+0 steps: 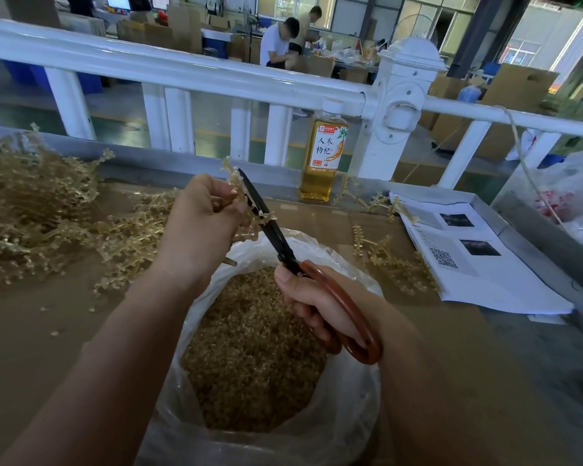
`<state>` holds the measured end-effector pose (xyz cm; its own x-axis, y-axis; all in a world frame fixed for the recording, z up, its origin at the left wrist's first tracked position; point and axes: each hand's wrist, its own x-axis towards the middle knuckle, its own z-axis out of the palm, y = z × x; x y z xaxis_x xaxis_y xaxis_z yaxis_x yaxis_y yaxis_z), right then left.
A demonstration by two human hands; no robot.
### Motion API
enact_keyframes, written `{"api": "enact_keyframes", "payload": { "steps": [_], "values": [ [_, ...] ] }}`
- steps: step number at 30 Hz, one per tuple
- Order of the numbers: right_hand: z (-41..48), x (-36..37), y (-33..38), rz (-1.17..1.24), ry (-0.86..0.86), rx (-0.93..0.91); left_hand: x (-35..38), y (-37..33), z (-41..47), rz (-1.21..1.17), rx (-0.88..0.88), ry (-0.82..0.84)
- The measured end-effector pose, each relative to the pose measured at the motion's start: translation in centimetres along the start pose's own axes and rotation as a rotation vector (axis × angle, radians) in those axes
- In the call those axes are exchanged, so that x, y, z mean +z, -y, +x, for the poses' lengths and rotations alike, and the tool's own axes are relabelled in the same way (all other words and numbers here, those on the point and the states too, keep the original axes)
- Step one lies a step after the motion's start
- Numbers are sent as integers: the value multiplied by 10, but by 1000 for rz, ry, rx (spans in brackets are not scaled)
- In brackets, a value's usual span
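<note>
My left hand (pixel 201 220) grips a yellowish translucent plastic sprig (pixel 233 179) above an open clear plastic bag (pixel 344 415). My right hand (pixel 320 302) holds scissors (pixel 270 223) by their red-brown handles, and the black blades touch the sprig beside my left fingers. The bag sits between my forearms and is filled with small cut yellowish pieces (pixel 253 351).
A big pile of uncut sprigs (pixel 34 210) lies on the brown cardboard-covered table (pixel 48 317) at left, with a few more sprigs (pixel 391 260) at right. A tea bottle (pixel 323 153) stands by the white railing (pixel 182 75). Printed sheets (pixel 475 264) lie at right. People work in the background.
</note>
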<state>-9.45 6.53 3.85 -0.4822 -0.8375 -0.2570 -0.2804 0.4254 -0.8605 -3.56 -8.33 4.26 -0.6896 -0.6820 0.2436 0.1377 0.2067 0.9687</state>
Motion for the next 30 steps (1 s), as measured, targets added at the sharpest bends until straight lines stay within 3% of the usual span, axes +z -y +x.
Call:
{"api": "enact_keyframes", "payload": {
  "steps": [10,30],
  "values": [
    [-4,-1,11,-103,1,32,-5,-3,-2,-122,-36,78],
    [1,-1,-9,59,25,-15,-4,1,0,-55,-10,45]
  ]
}}
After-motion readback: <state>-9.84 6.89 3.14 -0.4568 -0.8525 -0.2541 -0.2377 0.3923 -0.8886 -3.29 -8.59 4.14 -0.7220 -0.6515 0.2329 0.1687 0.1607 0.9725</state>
